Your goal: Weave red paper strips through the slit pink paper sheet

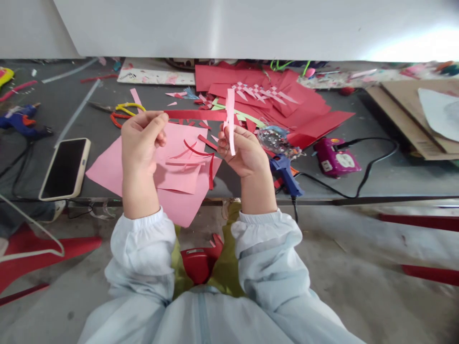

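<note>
My left hand (pixel 141 136) is raised over the table edge and pinches one end of a long red paper strip (pixel 195 115) that runs level to the right. My right hand (pixel 240 153) is closed on an upright pale pink paper strip (pixel 230 119), which crosses the red strip near its right end. Below both hands lie pink paper sheets (pixel 179 179) with thin red cut slivers (pixel 201 153) on them, one sheet hanging over the table's front edge.
A pile of red paper (pixel 297 110) with a woven pink-and-red piece (pixel 258 91) lies behind. Scissors (pixel 122 112), a phone (pixel 66 167), a blue glue gun (pixel 285 174), a purple glue gun (pixel 335 157) with cord, and cardboard (pixel 405 119) share the dark table (pixel 376 177).
</note>
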{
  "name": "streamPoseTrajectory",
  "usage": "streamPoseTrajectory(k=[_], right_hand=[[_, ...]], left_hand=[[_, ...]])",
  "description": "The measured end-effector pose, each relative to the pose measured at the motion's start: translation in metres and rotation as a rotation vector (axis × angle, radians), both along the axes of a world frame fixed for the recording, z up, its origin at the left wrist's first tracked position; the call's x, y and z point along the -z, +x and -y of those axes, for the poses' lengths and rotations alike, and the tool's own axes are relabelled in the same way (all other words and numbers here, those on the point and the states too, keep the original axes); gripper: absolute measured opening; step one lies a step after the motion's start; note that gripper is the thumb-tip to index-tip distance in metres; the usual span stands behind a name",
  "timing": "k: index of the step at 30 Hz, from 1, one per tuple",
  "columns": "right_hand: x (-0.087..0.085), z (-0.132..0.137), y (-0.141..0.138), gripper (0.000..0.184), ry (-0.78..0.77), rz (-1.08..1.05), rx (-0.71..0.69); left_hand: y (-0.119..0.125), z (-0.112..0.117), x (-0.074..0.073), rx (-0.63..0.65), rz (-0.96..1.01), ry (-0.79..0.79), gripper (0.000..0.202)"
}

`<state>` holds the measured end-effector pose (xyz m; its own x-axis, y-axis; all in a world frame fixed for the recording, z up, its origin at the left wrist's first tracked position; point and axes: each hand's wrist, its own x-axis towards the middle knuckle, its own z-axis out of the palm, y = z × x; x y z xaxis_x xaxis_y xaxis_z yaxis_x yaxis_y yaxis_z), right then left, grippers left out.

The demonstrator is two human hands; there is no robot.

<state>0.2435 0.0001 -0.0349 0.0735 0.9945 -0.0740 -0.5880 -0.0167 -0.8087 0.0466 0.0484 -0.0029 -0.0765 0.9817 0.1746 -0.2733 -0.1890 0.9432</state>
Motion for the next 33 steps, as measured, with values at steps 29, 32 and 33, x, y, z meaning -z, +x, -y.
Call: streamPoseTrajectory(k=[29,32,33], right_hand=[[-0.004,0.006,0.022,0.022,-0.038,0.106,0.018],[-0.005,0.007,0.023,0.022,-0.040,0.095,0.016],[-0.005,0.007,0.024,0.021,-0.036,0.094,0.014]], left_hand=[[0.000,0.001,-0.002,0.028,-0.046,-0.037,0.016],[-0.001,0.001,-0.002,0.034,-0.035,-0.026,0.016],[-0.001,0.001,-0.002,0.037,-0.034,-0.027,0.016]])
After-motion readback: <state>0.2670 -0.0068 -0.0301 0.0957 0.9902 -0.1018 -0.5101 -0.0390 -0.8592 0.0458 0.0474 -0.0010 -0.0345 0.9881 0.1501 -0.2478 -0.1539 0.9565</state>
